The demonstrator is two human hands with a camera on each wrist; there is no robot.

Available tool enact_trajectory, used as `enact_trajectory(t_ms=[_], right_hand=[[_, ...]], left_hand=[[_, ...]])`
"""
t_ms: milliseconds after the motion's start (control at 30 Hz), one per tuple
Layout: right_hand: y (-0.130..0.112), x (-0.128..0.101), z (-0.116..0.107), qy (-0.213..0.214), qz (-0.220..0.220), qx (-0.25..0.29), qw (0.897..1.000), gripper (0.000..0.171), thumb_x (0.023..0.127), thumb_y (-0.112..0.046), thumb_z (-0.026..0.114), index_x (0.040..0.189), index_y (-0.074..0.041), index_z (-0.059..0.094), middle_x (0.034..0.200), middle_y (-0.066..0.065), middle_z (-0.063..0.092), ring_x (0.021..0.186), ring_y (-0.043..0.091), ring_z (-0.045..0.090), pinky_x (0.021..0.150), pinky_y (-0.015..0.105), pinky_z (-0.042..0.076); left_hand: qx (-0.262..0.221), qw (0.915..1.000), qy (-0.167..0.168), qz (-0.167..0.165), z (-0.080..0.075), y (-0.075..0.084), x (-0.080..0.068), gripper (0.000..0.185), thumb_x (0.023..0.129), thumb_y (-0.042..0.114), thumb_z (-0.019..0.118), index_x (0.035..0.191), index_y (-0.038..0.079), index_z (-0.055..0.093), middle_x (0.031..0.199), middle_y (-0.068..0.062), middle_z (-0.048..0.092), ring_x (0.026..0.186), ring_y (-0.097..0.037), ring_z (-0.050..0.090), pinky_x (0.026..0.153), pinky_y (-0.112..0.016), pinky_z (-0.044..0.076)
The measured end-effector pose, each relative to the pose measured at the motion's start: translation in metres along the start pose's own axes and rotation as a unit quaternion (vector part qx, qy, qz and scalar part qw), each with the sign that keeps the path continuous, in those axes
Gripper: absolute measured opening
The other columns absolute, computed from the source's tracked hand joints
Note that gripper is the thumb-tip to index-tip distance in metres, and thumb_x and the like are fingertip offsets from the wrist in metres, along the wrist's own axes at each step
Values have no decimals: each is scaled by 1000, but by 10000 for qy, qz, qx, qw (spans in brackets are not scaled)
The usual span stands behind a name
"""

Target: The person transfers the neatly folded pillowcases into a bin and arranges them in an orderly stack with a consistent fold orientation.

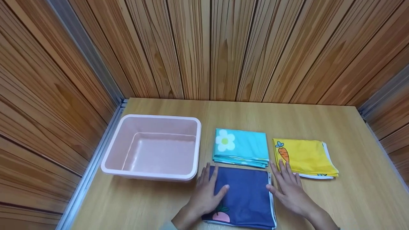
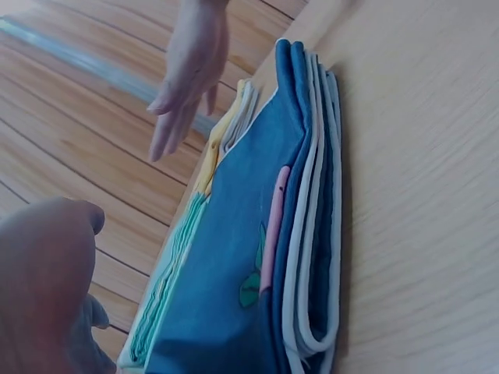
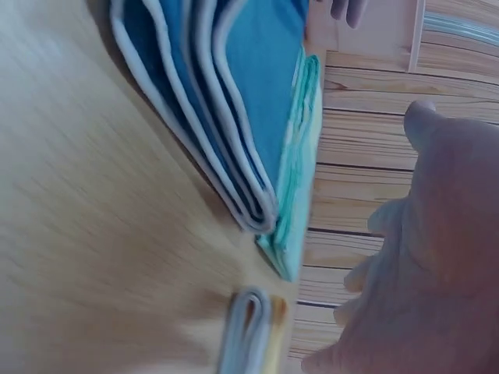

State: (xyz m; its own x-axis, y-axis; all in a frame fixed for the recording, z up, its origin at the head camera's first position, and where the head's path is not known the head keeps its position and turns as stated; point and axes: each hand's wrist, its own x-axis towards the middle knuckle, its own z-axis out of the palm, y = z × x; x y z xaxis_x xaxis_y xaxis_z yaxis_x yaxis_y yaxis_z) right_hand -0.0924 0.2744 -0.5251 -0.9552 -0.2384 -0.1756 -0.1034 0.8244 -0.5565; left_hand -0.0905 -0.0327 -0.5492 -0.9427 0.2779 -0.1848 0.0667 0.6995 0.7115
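Two flat hands, left hand (image 1: pixel 207 191), right hand (image 1: pixel 289 188), flanking navy cloth (image 1: pixel 246 198)

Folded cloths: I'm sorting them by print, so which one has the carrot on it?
The yellow cloth, rightmost on the table. The turquoise cloth shows a flower; the navy cloth lies under both hands.

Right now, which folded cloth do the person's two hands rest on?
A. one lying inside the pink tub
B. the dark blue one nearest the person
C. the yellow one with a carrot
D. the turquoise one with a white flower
B: in the head view the left hand lies flat on the dark blue cloth and the right hand rests at its right edge, while the turquoise cloth and yellow cloth lie untouched beyond.
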Motion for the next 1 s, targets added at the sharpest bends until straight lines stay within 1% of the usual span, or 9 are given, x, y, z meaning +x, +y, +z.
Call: enact_trajectory(t_ms=[100, 233, 333, 500, 733, 833, 900, 967, 1000], right_hand=[[1, 0, 4, -208, 344, 82, 9992, 84, 104, -55, 49, 164, -7, 13, 166, 31, -4, 149, 54, -10, 111, 75, -7], [0, 0, 8, -469, 731, 246, 9959, 91, 102, -62, 44, 164, -7, 8, 165, 32, -4, 149, 54, -8, 108, 80, 0], [0, 0, 10, -412, 809, 289, 9955, 91, 102, -61, 46, 164, -6, 7, 164, 33, 6, 149, 54, 4, 109, 79, 10], [-1, 3, 13, -293, 1043, 501, 9929, 93, 102, -59, 48, 163, -2, 6, 158, 36, 22, 144, 52, 23, 111, 71, 27], [0, 7, 21, -436, 1331, 1132, 9836, 98, 103, -58, 48, 160, 4, -1, 156, 39, 23, 146, 55, 20, 114, 67, 25], [-2, 7, 26, -356, 1393, 1462, 9787, 98, 104, -53, 51, 158, 10, -1, 147, 37, 34, 134, 49, 43, 109, 59, 39], [-3, 8, 29, -234, 1464, 1681, 9745, 96, 104, -47, 54, 157, 13, 0, 138, 31, 42, 120, 39, 54, 100, 50, 48], [-4, 10, 31, -75, 1631, 1865, 9688, 95, 104, -44, 56, 156, 14, 3, 130, 25, 46, 109, 29, 55, 89, 42, 50], [-5, 10, 32, 7, 1702, 1973, 9654, 94, 103, -42, 58, 156, 15, 4, 130, 25, 47, 108, 28, 55, 88, 40, 50]], left_hand=[[-246, 9994, -18, -231, -1, -3, -1, 84, 100, 60, 51, 165, 18, 17, 171, -14, 3, 155, -40, 6, 117, -65, 22], [-552, 9976, 10, -410, -3, -6, -2, 86, 100, 59, 51, 164, 14, 17, 170, -18, 4, 154, -44, 9, 114, -67, 27], [-754, 9956, 38, -563, -3, -7, -2, 85, 100, 57, 53, 164, 11, 19, 169, -22, 9, 152, -47, 13, 114, -67, 28], [-1037, 9920, 91, -708, -3, -10, -2, 83, 100, 48, 60, 161, 4, 24, 163, -26, 23, 149, -46, 25, 114, -63, 30], [-1481, 9855, 81, -828, -4, -9, -3, 79, 100, 39, 63, 159, 2, 27, 160, -22, 31, 147, -42, 32, 115, -61, 32], [-1594, 9839, 62, -810, -6, -8, -3, 78, 100, 39, 63, 159, 2, 29, 159, -23, 32, 146, -44, 33, 114, -62, 32], [-1633, 9831, 53, -821, -6, -8, -3, 77, 99, 38, 65, 158, 1, 29, 159, -24, 32, 145, -44, 33, 113, -63, 33], [-1681, 9819, 54, -871, -6, -8, -3, 77, 99, 36, 65, 158, 2, 30, 159, -24, 32, 145, -45, 33, 113, -63, 33], [-1721, 9808, 55, -916, -6, -8, -2, 76, 99, 35, 66, 158, 3, 30, 159, -23, 32, 145, -44, 33, 113, -63, 33]])
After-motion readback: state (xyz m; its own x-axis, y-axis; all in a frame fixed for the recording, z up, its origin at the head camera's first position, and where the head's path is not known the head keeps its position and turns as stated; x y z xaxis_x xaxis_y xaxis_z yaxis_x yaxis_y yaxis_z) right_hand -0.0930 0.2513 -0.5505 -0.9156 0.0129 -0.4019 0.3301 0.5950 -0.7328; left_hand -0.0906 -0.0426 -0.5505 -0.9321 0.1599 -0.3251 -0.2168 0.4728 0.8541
